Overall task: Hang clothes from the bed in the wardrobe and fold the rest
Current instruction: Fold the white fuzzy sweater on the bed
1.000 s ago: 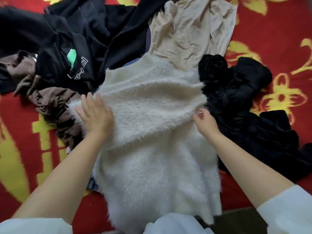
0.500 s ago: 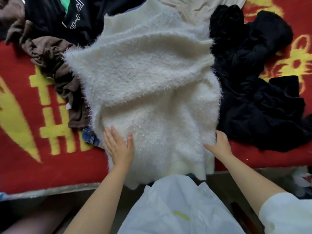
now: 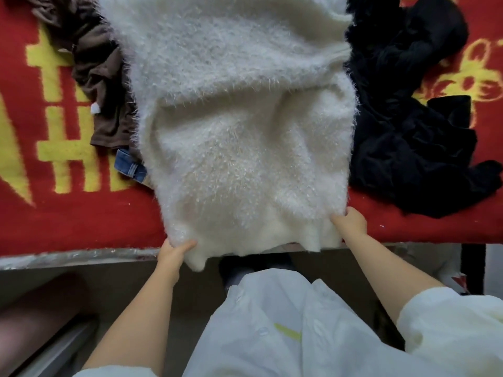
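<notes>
a: so, how far is the work with the clothes?

b: i judge it is near the beginning. the fluffy cream sweater (image 3: 239, 118) lies flat on the red and yellow blanket (image 3: 60, 208) of the bed, and its bottom hem hangs a little over the bed edge. the left hand (image 3: 174, 250) holds the left corner of the hem, the thumb on top and the fingers curled under the cloth. the right hand (image 3: 349, 221) pinches the hem at the right corner.

a: is it folded already?

b: there is a soft crease across the upper part, but the lower part is only spread out. from this one view i cannot say if that crease is a real fold or only a wrinkle. so the fold is not finished, in my opinion.

a: and the other clothes?

b: they are not sorted yet. a brown garment (image 3: 98, 85) lies crumpled just beside the sweater on the left, and a piece of blue denim (image 3: 129, 165) looks out from under the sweater edge. on the right, a heap of black clothes (image 3: 408, 126) touches the sweater side.

a: anything hung in the wardrobe?

b: the wardrobe is not in view, so i cannot tell. what i see left to do: this sweater, then the brown, the denim and the black pile.
</notes>
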Demonstrator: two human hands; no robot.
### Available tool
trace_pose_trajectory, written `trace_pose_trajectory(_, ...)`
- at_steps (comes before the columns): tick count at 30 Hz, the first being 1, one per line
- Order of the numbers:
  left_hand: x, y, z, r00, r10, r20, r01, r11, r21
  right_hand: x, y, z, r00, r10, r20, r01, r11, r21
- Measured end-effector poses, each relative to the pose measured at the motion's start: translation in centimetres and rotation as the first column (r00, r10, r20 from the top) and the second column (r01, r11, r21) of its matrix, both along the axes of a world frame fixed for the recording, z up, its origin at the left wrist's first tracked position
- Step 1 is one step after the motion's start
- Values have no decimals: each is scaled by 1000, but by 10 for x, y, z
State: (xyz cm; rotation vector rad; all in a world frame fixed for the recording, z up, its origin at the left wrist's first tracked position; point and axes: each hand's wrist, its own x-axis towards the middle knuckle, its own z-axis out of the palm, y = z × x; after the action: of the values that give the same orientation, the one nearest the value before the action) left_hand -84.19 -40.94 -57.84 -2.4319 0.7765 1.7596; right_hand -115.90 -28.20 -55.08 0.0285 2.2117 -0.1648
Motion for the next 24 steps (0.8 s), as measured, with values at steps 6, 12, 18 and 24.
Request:
trace_pose_trajectory(6, 11, 12, 24, 999, -1, -44, 0, 1000, -27, 2, 8, 36, 951, 69, -302, -81, 996, -28)
trace_pose_trajectory(12, 30, 5, 100, 992, -126, 11, 124, 951, -283, 13, 40, 87, 956, 76, -283, -101, 992, -78)
trace_pose_trajectory(18, 51, 23, 141, 980, -110, -168, 63, 963, -261, 14, 85, 123, 978, -191, -90, 156, 942, -297)
trace_pose_trajectory(24, 77, 48, 159, 984, -143, -103, 139, 989, -41, 30, 131, 136, 912, -341, 227, 371, 923, -104)
